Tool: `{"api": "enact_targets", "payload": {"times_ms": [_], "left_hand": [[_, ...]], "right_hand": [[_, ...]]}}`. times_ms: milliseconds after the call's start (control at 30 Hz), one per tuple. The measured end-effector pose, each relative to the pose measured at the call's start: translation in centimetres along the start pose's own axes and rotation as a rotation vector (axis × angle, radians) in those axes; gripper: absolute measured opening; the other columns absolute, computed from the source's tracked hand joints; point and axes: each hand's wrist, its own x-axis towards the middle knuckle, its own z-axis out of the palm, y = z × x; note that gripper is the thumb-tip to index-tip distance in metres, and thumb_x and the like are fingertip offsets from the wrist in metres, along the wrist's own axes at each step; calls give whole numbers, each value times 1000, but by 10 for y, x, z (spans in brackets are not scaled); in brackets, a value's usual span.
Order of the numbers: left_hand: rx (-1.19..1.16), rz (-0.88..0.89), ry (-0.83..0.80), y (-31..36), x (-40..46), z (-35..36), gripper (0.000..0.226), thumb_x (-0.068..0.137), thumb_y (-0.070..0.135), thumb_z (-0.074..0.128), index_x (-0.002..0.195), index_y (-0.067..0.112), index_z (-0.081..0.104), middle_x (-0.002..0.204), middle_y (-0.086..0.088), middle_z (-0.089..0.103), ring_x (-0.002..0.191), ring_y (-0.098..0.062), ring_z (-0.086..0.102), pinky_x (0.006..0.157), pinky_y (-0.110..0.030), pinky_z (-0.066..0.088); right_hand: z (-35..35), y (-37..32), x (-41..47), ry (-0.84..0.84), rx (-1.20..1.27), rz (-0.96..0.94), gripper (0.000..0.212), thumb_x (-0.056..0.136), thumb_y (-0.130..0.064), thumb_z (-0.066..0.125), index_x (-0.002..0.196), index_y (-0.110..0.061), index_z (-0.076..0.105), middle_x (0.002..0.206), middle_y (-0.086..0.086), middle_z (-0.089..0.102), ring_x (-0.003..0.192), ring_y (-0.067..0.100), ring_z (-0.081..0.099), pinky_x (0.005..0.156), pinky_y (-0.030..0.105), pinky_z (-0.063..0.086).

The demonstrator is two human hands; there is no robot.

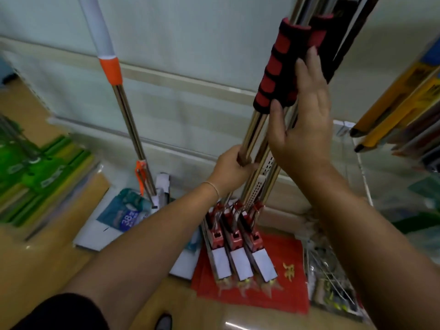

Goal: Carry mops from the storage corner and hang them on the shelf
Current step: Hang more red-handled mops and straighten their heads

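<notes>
Three mops with shiny metal poles [253, 133], red-and-black foam grips [273, 67] and red-and-white heads [238, 253] stand bunched against the wall at centre right. My left hand [232, 167] is wrapped around the lower part of the poles. My right hand [302, 115] reaches round the poles just under the foam grips, fingers spread and thumb pressed on a grip. A separate mop with a white-and-orange handle [110, 65] leans on the wall to the left, apart from both hands.
A red cloth [281, 289] lies under the mop heads on the wooden floor. Green packaged goods [40, 172] are stacked at left, a blue-white package [123, 213] near the orange mop's foot. Yellow packaged items [395, 108] hang at right.
</notes>
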Motion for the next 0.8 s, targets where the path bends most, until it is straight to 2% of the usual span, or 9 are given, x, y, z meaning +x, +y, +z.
{"api": "enact_targets", "payload": {"times_ms": [100,167,300,367,467,533,600,733,800], "left_hand": [[-23,-18,57,-25,-6,8,22,87,16,69,87,1,52,74,7,53,63,5,51,59,-6,40],[-50,-44,76,-34,-6,13,15,87,16,68,86,11,54,78,7,57,69,5,54,61,-4,41],[-55,-94,22,-57,-5,19,20,86,20,71,102,18,59,88,11,61,81,0,59,75,-15,48],[-89,-151,5,-72,-3,21,23,85,19,72,105,16,60,94,7,64,89,-7,62,81,-22,49],[-149,-212,-12,-95,-1,27,23,84,15,73,103,15,61,100,-5,67,95,-18,64,88,-31,52],[-152,-229,-32,-112,1,30,26,83,16,75,105,15,63,98,1,67,96,-16,65,91,-32,53],[-137,-248,-70,-131,5,33,31,81,18,77,109,15,65,102,3,68,98,-14,66,92,-28,52],[-42,-241,-274,-160,20,32,49,77,33,79,121,18,65,117,4,69,110,-8,63,99,-28,49],[37,-186,-382,-165,26,31,51,79,35,78,125,20,63,119,8,67,108,2,61,98,-17,47]], "right_hand": [[9,4,-19,-42,41,32,47,96,-6,58,137,13,45,149,36,34,142,46,32,116,52,32],[13,6,-31,-72,54,74,46,97,-8,57,137,11,47,151,35,32,144,44,32,114,52,34],[19,12,-65,-161,63,237,49,98,-14,57,143,2,45,158,20,30,147,25,29,119,33,30],[22,20,-93,-232,61,337,49,98,-17,57,144,-3,45,156,13,36,145,20,35,117,33,34],[28,35,-141,-268,79,521,42,95,-17,62,135,-6,53,137,9,55,127,15,49,107,40,45],[32,47,-173,-291,76,687,39,94,-22,64,131,-10,55,121,-3,53,111,5,50,95,41,52],[41,60,-202,-327,62,837,43,93,-29,65,132,-14,53,119,-9,48,113,8,52,93,43,54],[72,87,-239,-470,10,1003,45,87,-31,70,126,-15,56,119,5,60,113,25,58,93,44,52],[89,96,-246,-541,16,1082,40,83,-28,75,116,-20,55,114,4,62,109,25,60,90,41,53]]}}
